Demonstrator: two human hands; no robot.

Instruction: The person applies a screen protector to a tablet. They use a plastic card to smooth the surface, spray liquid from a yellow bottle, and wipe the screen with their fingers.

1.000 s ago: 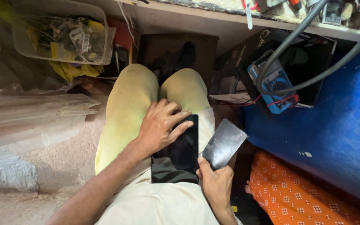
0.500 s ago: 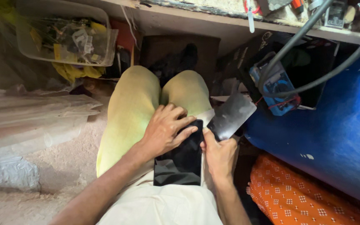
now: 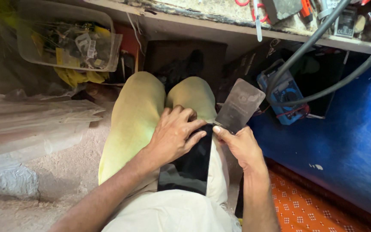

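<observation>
A flat black phone (image 3: 188, 165) lies screen-up on my lap, across pale yellow-green trousers (image 3: 134, 120). My left hand (image 3: 172, 135) presses down on the phone's upper end, fingers bent over its top edge. My right hand (image 3: 237, 146) pinches the bottom corner of a thin grey translucent sheet (image 3: 240, 104), shaped like a screen cover, and holds it tilted up just to the right of the phone's top. The sheet is clear of the phone's face.
A clear plastic box (image 3: 67, 41) of small parts sits at upper left. A blue meter (image 3: 282, 92) with cables lies to the right beside a blue surface (image 3: 348, 141). An orange patterned cloth (image 3: 318, 210) is at lower right. A workbench edge (image 3: 245, 28) runs overhead.
My right hand has lifted the grey sheet from beside the phone's middle up and forward past its top end. My left hand has shifted slightly up the phone.
</observation>
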